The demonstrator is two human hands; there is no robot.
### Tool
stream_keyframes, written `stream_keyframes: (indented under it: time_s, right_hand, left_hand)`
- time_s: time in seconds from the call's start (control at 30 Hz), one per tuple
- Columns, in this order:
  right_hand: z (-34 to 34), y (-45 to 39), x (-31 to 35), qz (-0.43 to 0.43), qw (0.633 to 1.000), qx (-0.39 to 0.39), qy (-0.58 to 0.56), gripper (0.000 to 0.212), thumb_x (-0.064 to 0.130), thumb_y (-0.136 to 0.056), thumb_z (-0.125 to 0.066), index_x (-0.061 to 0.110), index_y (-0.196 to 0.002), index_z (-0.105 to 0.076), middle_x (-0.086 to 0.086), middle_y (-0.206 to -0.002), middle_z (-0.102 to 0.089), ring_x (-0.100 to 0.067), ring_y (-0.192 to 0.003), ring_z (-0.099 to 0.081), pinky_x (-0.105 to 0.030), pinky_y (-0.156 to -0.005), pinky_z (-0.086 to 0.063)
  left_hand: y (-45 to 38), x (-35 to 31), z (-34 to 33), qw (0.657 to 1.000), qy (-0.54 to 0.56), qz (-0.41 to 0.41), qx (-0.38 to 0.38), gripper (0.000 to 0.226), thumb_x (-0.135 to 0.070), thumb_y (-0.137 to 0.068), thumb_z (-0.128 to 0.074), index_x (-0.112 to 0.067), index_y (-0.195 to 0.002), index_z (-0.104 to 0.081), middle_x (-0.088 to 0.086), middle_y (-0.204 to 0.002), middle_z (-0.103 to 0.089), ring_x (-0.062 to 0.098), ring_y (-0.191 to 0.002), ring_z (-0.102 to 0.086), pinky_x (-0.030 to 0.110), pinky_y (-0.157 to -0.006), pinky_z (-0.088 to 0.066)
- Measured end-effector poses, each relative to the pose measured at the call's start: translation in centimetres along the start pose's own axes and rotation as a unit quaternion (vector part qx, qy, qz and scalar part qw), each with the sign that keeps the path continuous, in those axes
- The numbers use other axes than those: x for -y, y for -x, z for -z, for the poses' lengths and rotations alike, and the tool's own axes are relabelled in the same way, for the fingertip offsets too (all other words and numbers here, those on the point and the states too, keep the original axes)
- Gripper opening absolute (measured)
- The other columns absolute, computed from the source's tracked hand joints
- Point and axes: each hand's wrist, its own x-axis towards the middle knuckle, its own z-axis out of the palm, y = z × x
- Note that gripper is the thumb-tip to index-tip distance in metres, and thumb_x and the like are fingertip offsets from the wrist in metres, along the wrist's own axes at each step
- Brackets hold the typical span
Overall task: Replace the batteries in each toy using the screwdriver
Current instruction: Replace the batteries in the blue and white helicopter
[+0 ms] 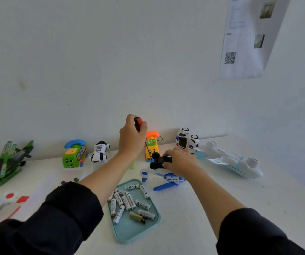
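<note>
My left hand (132, 137) is raised above the table and grips the red-and-black screwdriver (137, 123) by its handle. My right hand (182, 160) holds a small black wheeled toy (159, 160) on the table, fingers curled round its right end. A teal tray (129, 230) in front of me holds several white batteries (129, 201) and one gold-and-black battery (138, 217). Just behind the tray lies a blue-and-white toy helicopter (170, 180), partly under my right wrist.
Toys line the wall: a green helicopter (6, 162), a green phone bus (74, 153), a white robot dog (100, 150), a yellow phone car (152, 146), a police car (187, 140), a white airplane (234, 161). A red-and-white toy (2, 203) lies at left.
</note>
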Motion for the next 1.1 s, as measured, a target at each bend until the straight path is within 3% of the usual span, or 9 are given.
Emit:
stream_keyframes:
  time_s: [0.33, 0.43, 0.53, 0.67, 0.8, 0.87, 0.93, 1.0, 1.1]
  right_hand:
    - [0.1, 0.2, 0.2, -0.001, 1.000, 0.002, 0.029, 0.029, 0.041, -0.095, -0.045, 0.033, -0.122, -0.044, -0.001, -0.125, -0.046, -0.028, -0.120, -0.035, -0.044, -0.091, -0.037]
    - [-0.1, -0.1, -0.4, -0.007, 1.000, -0.001, 0.025, 0.027, 0.044, -0.095, -0.041, 0.032, -0.119, -0.043, 0.000, -0.123, -0.046, -0.028, -0.118, -0.038, -0.045, -0.089, -0.038]
    - [0.0, -0.5, -1.3, 0.002, 1.000, 0.003, 0.008, 0.043, 0.060, -0.089, -0.039, 0.029, -0.117, -0.044, -0.001, -0.120, -0.046, -0.027, -0.115, -0.041, -0.045, -0.088, -0.040]
    - [0.1, -0.2, -2.1, 0.042, 0.996, 0.044, 0.057, 0.074, 0.066, -0.065, -0.066, 0.025, -0.121, -0.041, 0.002, -0.117, -0.042, -0.023, -0.112, -0.039, -0.045, -0.091, -0.043]
    - [0.1, -0.2, -3.1, 0.033, 0.999, 0.007, -0.033, 0.053, 0.039, -0.068, -0.074, 0.021, -0.110, -0.047, -0.002, -0.105, -0.051, -0.020, -0.093, -0.052, -0.030, -0.073, -0.049]
    - [0.8, -0.3, -3.6, 0.015, 0.992, -0.003, -0.126, 0.049, 0.031, -0.069, -0.077, 0.016, -0.109, -0.051, -0.003, -0.097, -0.054, -0.019, -0.082, -0.057, -0.027, -0.067, -0.049]
    - [1.9, -0.2, -3.9, -0.007, 0.963, -0.022, -0.270, 0.041, 0.022, -0.072, -0.077, 0.012, -0.105, -0.055, -0.003, -0.089, -0.059, -0.017, -0.077, -0.058, -0.024, -0.061, -0.046]
    - [2.8, -0.4, -4.0, -0.049, 0.883, -0.007, -0.466, 0.034, 0.021, -0.076, -0.075, 0.009, -0.104, -0.059, -0.006, -0.085, -0.066, -0.019, -0.073, -0.064, -0.025, -0.057, -0.048]
    - [3.2, -1.1, -3.7, -0.147, 0.748, 0.033, -0.647, 0.038, 0.034, -0.080, -0.071, 0.012, -0.108, -0.060, -0.010, -0.097, -0.067, -0.029, -0.082, -0.064, -0.038, -0.067, -0.051]
  left_hand:
    - [1.5, 0.9, 0.2, 0.996, -0.056, -0.016, 0.060, 0.019, -0.026, -0.094, -0.053, -0.011, -0.105, -0.049, 0.010, -0.083, -0.063, 0.026, -0.070, -0.066, 0.042, -0.063, -0.055]
    - [1.4, 1.2, 0.7, 0.981, -0.167, -0.030, 0.092, 0.023, -0.031, -0.096, -0.049, -0.011, -0.108, -0.047, 0.007, -0.081, -0.059, 0.025, -0.071, -0.060, 0.038, -0.058, -0.049]
    - [1.0, 2.8, 2.1, 0.917, -0.357, 0.033, 0.176, 0.019, -0.027, -0.097, -0.043, -0.010, -0.104, -0.047, 0.001, -0.074, -0.049, 0.022, -0.069, -0.050, 0.030, -0.056, -0.035]
    - [2.4, 7.4, 5.2, 0.760, -0.487, 0.251, 0.349, 0.015, -0.012, -0.092, -0.045, -0.006, -0.081, -0.054, 0.005, -0.078, -0.063, 0.017, -0.060, -0.057, 0.027, -0.056, -0.045]
    - [4.8, 10.7, 7.9, 0.754, -0.433, 0.336, 0.361, 0.019, -0.007, -0.093, -0.048, -0.005, -0.078, -0.059, 0.008, -0.085, -0.065, 0.022, -0.065, -0.062, 0.027, -0.062, -0.054]
    - [6.0, 11.4, 8.3, 0.711, -0.442, 0.381, 0.392, 0.019, -0.012, -0.094, -0.047, -0.003, -0.092, -0.064, 0.006, -0.098, -0.068, 0.021, -0.080, -0.066, 0.027, -0.078, -0.054]
    - [6.9, 11.5, 8.2, 0.681, -0.461, 0.401, 0.403, 0.025, -0.023, -0.095, -0.049, -0.004, -0.102, -0.062, 0.008, -0.103, -0.068, 0.021, -0.093, -0.066, 0.027, -0.083, -0.051]
    - [6.6, 10.5, 8.3, 0.705, -0.483, 0.344, 0.388, 0.036, -0.034, -0.092, -0.054, -0.004, -0.111, -0.058, 0.012, -0.101, -0.064, 0.026, -0.093, -0.065, 0.031, -0.077, -0.050]
    - [5.9, 8.5, 8.0, 0.753, -0.484, 0.254, 0.366, 0.060, -0.047, -0.084, -0.062, -0.007, -0.127, -0.050, 0.009, -0.123, -0.057, 0.023, -0.110, -0.056, 0.030, -0.087, -0.046]
